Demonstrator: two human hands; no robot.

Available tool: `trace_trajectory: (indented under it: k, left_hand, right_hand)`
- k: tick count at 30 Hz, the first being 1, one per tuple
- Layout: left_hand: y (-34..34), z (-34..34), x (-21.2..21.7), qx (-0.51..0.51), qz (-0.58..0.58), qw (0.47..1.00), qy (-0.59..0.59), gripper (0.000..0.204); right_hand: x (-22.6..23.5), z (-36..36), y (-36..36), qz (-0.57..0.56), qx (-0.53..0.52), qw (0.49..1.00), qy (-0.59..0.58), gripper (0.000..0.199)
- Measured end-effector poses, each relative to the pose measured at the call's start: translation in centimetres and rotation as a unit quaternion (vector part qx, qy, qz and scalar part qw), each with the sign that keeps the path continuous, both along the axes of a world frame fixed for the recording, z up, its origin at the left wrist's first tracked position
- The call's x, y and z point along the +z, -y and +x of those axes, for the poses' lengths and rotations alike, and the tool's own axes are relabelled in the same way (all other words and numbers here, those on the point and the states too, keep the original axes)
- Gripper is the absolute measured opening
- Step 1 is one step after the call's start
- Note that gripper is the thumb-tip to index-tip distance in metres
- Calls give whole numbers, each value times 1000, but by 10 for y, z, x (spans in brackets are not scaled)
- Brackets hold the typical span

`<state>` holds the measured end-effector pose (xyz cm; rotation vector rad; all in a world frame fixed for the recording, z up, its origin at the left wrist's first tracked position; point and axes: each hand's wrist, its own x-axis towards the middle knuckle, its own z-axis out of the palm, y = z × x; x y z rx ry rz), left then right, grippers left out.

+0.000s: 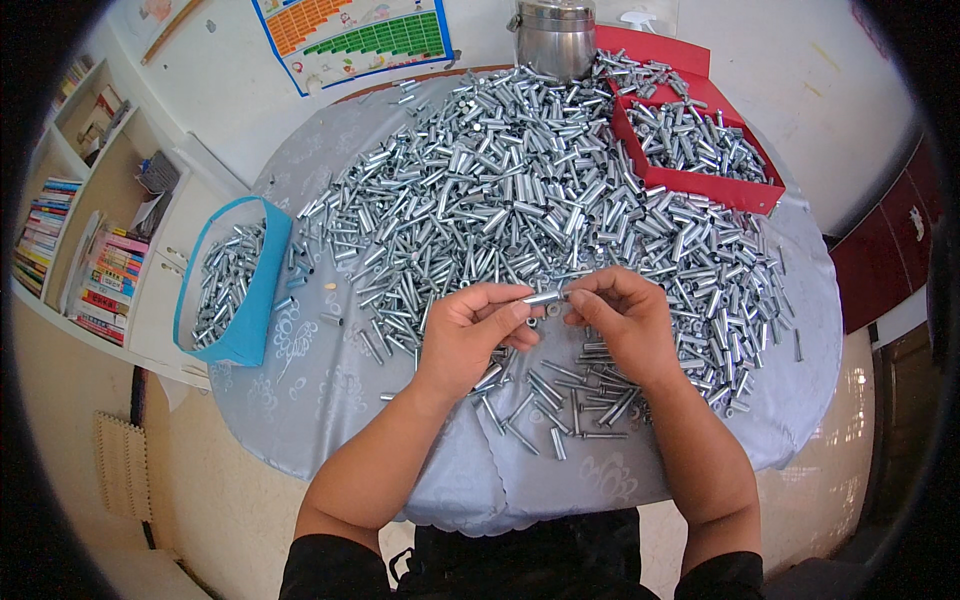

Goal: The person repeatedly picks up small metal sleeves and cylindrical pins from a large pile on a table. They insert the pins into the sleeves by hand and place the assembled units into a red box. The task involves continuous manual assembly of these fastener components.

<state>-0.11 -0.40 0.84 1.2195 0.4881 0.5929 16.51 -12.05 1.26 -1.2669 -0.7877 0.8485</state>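
Over the near middle of the table, my left hand [470, 335] pinches a short silver metal sleeve [543, 298] between thumb and fingers. At the sleeve's right end, the fingers of my right hand [625, 318] close on a small piece, too small and covered to name. Behind both hands spreads a large heap of shiny metal sleeves and bolts [500, 190]. Several loose bolts [575, 405] and sleeves lie between my forearms, and one short sleeve [557, 443] sits nearest the table's front edge.
A blue box [280, 250] with metal pieces stands at the left of the cloth-covered round table [330, 420]. At the back right, a red box [700, 183] holds more of them. Behind the heap is a steel pot [556, 45]. A bookshelf [150, 290] stands far left.
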Motion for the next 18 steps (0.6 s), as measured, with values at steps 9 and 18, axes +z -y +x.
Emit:
trace_trajectory:
  k: [9,18]
  left_hand:
    - [-1,-1,1,-2,-18,1000,14,21]
    - [-9,-2,-1,141,-6,989,51,21]
  right_hand:
    - [-1,3,-1,-9,1,998,57,18]
    - [-4,0,-6,82,19,828,554,19]
